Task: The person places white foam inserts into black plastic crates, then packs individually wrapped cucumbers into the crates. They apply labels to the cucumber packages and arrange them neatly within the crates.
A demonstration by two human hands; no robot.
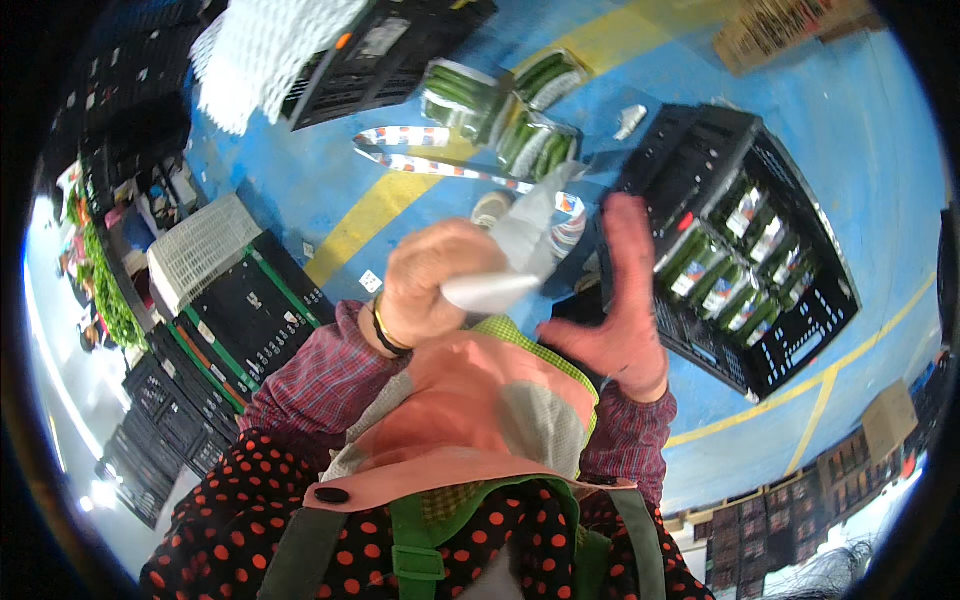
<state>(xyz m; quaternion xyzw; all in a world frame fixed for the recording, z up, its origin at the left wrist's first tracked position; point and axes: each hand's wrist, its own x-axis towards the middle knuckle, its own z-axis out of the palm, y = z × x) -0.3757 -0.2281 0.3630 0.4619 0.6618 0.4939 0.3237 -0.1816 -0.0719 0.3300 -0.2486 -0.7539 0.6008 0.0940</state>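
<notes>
My left hand (442, 277), with dark and yellow bands at the wrist, is shut on a whitish paper strip (525, 232) that looks like label backing. Its near end curls out beside my fingers. My right hand (626, 307), pinkish and blurred, perhaps gloved, is held upright with thumb and fingers apart and nothing in it. Beyond the hands, a strip of printed labels (427, 163) trails over the blue floor. Several wrapped packs of long green vegetables, probably cucumbers (459, 94), lie past it. To the right, a black plastic crate (675, 161) holds several labelled packs (712, 285).
A black crate (367, 67) topped with white foam netting (277, 45) stands at upper left. Stacked black crates (255, 307) and a white basket (202, 247) are at left. A cardboard box (787, 30) lies at upper right. My shoe (491, 208) shows below.
</notes>
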